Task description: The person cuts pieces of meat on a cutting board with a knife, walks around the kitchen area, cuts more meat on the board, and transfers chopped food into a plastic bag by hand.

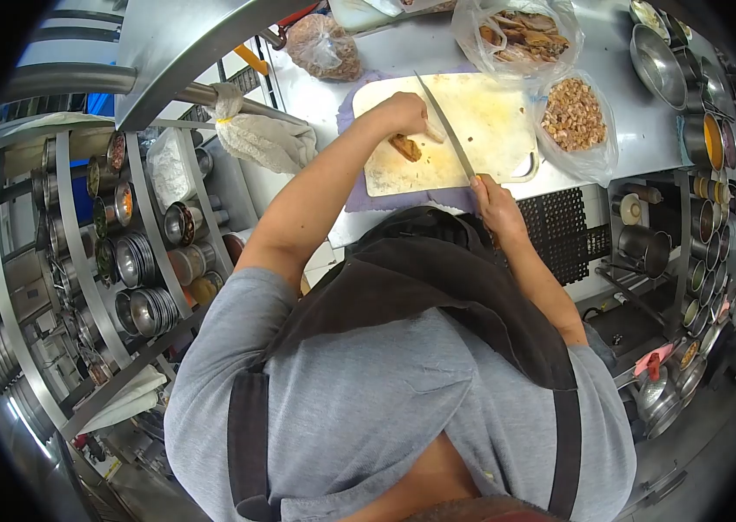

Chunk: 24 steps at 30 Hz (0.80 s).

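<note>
My right hand [496, 207] is wrapped round the handle of a long kitchen knife [448, 126], whose blade slants up and left across a white cutting board [498, 113]. Over the left part of the board is my left hand [404, 113], a finger stretched toward the blade; whether it touches the steel I cannot tell. Nothing shows in that hand, though its other fingers are partly hidden. Just below it lies a browned piece of meat [406, 148], with small crumbs around on the board. A purple cloth [346, 122] is spread under the board.
Right of the board sits a clear bag of diced meat [574, 113]; behind it, another bag holds browned strips [529, 36]. A tied bag of minced-looking food [324, 48] stands back left. Metal bowls [659, 65] line the right. A towel [263, 139] hangs from a rail at left.
</note>
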Motion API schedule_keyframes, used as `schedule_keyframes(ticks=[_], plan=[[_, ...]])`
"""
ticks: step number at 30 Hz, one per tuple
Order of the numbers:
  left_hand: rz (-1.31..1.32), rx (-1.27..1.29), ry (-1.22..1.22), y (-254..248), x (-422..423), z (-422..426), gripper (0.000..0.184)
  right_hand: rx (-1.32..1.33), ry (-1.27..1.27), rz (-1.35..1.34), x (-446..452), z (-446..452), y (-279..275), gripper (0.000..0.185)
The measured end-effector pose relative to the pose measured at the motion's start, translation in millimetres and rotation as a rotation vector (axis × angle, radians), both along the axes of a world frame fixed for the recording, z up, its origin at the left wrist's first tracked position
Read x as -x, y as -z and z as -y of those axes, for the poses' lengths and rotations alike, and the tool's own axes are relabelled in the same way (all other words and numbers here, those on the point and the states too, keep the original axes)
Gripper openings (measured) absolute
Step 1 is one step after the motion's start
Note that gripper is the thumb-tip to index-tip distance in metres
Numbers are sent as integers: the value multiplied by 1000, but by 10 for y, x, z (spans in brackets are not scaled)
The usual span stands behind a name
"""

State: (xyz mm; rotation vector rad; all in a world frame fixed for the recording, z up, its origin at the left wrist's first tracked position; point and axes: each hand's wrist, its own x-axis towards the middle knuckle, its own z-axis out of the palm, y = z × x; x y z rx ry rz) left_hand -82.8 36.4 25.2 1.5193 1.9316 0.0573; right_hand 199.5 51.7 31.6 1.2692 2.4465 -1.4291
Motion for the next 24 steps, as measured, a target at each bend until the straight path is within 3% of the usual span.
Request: schedule_keyframes(ticks=[2, 4, 5, 7, 17, 19, 23, 24], plan=[[-41, 120, 27, 97, -40, -10, 28, 56, 13, 29, 14, 14, -99, 37], [-33, -186, -287, 143, -139, 54, 24, 208, 67, 111, 54, 14, -231, 37], [-30, -184, -281, 164, -167, 77, 24, 210, 73, 113, 20, 21, -142, 37], [-40, -281, -326, 205, -197, 123, 19, 4, 24, -76, -29, 36, 32, 36], [-125, -524, -258, 306, -247, 322, 14, -109, -115, -109, 55, -69, 61, 37], [-138, -543, -243, 328, -242, 326, 14, 253, -82, 204, 184, -132, -365, 41], [-116, -585, -229, 388, -204, 324, 13, 334, -61, 215, 317, -158, -325, 43], [-109, -586, -213, 383, -200, 324, 13, 164, -101, 101, 380, -163, -66, 43]])
